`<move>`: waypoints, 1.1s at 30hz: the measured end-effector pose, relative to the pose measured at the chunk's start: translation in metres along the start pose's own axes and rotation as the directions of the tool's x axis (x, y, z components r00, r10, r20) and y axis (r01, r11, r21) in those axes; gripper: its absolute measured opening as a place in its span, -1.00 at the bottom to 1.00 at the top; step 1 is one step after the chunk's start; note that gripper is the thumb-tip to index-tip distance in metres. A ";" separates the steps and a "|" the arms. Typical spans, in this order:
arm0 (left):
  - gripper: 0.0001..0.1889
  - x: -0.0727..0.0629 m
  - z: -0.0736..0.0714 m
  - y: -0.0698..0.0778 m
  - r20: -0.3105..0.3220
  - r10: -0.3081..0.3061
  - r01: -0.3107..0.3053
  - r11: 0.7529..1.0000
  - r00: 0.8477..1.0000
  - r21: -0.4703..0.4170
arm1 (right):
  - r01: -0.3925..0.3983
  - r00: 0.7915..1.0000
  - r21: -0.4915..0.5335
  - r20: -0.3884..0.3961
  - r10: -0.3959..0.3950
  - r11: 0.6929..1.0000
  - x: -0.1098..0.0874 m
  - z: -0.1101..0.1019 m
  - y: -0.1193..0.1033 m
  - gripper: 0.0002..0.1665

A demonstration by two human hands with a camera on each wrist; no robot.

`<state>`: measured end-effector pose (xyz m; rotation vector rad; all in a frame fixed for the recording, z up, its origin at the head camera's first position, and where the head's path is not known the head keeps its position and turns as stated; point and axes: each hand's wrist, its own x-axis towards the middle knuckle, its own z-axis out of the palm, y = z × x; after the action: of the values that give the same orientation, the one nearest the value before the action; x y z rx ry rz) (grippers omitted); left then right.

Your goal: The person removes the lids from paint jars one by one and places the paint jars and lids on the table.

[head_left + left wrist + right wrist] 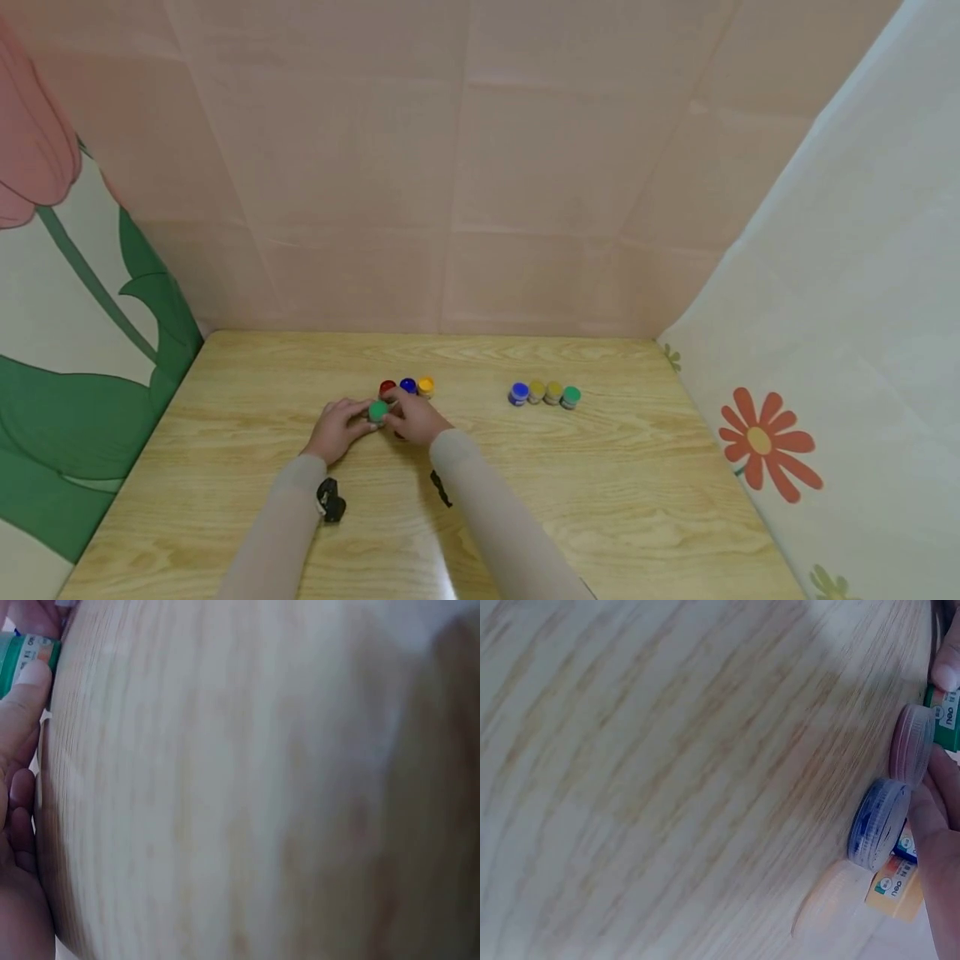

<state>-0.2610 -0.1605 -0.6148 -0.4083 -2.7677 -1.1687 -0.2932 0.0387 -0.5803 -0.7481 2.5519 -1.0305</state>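
Near the left middle of the table, a small green paint jar (pixel 378 411) stands between both hands. My left hand (pixel 337 429) grips its side, the thumb lying along its label (pixel 34 652) in the left wrist view. From the other side, my right hand (pixel 417 418) pinches the same jar. Whether the jar's lid is on, I cannot tell. Just behind stand a red jar (pixel 387 387), a blue jar (pixel 407 385) and a yellow jar (pixel 426 385). In the right wrist view, a reddish lid (pixel 912 745), a blue lid (pixel 877 825) and a pale lid (pixel 831 904) lie in front of the jars.
Farther right on the wood-grain table (pixel 645 500) stands a row of more jars: a blue-topped one (pixel 519 393), two yellowish ones (pixel 544 392) and a green-topped one (pixel 571 397). A pink cloth backdrop (pixel 450 208) hangs behind the table, with printed cloths at both sides.
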 end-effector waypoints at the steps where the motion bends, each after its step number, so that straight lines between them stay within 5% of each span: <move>1: -0.50 0.000 0.000 0.000 0.000 0.002 -0.002 1.000 1.000 -0.002 | -0.006 1.000 0.015 0.000 0.006 1.000 0.000 0.000 0.000 -0.64; 8: -0.51 0.001 0.000 -0.001 -0.006 0.004 -0.004 1.000 1.000 -0.006 | 0.006 1.000 -0.016 -0.025 -0.006 1.000 0.000 0.003 -0.002 -0.75; 16: -0.50 0.000 0.002 -0.003 -0.009 -0.014 0.014 1.000 1.000 -0.010 | 0.033 0.999 -0.098 -0.019 -0.035 0.995 -0.001 0.002 -0.002 -0.67; 24: -0.49 0.001 0.001 -0.004 0.004 -0.006 0.006 1.000 1.000 -0.008 | -0.004 1.000 0.025 -0.012 0.004 1.000 -0.002 0.000 -0.003 -0.68; 33: -0.50 0.000 0.001 -0.003 -0.010 -0.003 0.003 1.000 1.000 -0.009 | 0.005 0.999 -0.001 -0.045 -0.005 1.000 -0.001 0.005 -0.002 -0.77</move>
<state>-0.2617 -0.1622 -0.6179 -0.3983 -2.7564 -1.1813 -0.2896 0.0355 -0.5821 -0.7399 2.5897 -1.0590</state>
